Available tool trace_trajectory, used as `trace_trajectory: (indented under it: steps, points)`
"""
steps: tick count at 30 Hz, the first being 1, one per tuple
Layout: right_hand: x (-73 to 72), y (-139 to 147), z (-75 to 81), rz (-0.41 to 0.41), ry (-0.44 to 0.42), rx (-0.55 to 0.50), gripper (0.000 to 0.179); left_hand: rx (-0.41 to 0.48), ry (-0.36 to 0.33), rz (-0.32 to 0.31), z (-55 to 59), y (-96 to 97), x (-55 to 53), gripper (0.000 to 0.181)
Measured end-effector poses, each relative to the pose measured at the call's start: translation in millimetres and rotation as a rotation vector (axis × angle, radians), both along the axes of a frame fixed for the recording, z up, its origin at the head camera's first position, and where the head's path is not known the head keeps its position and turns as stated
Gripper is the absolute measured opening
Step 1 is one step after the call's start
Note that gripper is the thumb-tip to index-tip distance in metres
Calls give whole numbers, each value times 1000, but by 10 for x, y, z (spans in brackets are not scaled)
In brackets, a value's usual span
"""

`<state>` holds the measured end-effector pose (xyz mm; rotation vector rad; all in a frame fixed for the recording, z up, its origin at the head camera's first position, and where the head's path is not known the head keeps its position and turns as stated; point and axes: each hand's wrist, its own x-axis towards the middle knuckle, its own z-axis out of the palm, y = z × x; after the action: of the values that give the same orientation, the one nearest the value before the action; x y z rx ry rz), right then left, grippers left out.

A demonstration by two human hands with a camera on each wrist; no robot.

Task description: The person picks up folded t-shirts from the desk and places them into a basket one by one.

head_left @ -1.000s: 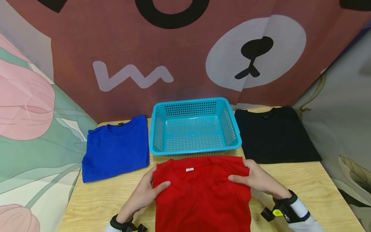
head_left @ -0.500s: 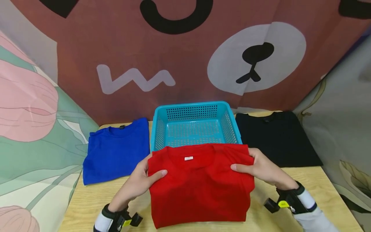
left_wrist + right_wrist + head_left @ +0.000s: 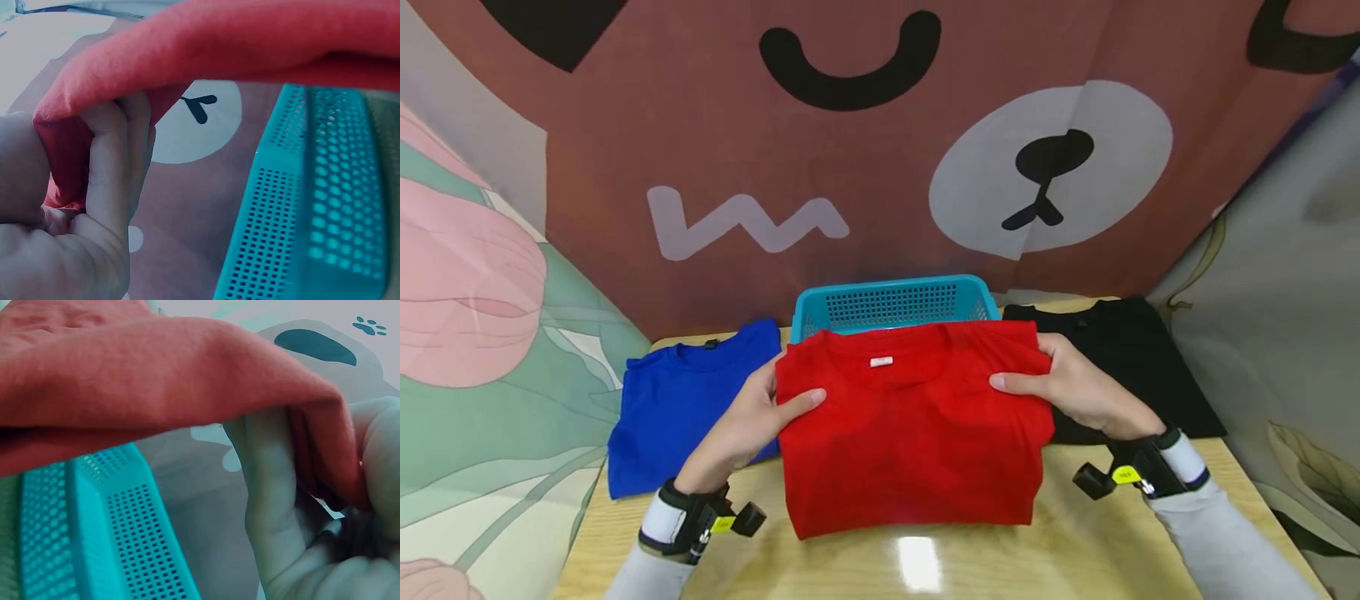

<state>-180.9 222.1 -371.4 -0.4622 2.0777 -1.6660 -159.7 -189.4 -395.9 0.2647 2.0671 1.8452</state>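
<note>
Head view puts the folded red shirt (image 3: 913, 442) at the lower centre of the frame, spread between two hands, its white label (image 3: 882, 362) near the neckline. At the shirt's left edge the left hand (image 3: 737, 429) pinches the cloth, thumb in front and fingers behind; the right hand (image 3: 1090, 387) grips the opposite edge likewise (both wrist views show fingers tucked under the fabric). Behind the shirt, at mid-frame, a blue basket (image 3: 891, 286) is partly hidden. A folded blue shirt (image 3: 677, 408) lies on the wooden table (image 3: 842, 575) at centre left, a folded black shirt (image 3: 1131, 358) at centre right.
</note>
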Motion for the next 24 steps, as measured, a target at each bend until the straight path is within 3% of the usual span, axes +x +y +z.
trace_trajectory:
  steps: [11,24]
  points:
    - [-350,-76,162,-6,1,9,44,-34,69,8,279,-82,-369,59]
    - [-746,-94,232,-57,-64,-52,45,-28,85,21,364,-51,-768,57]
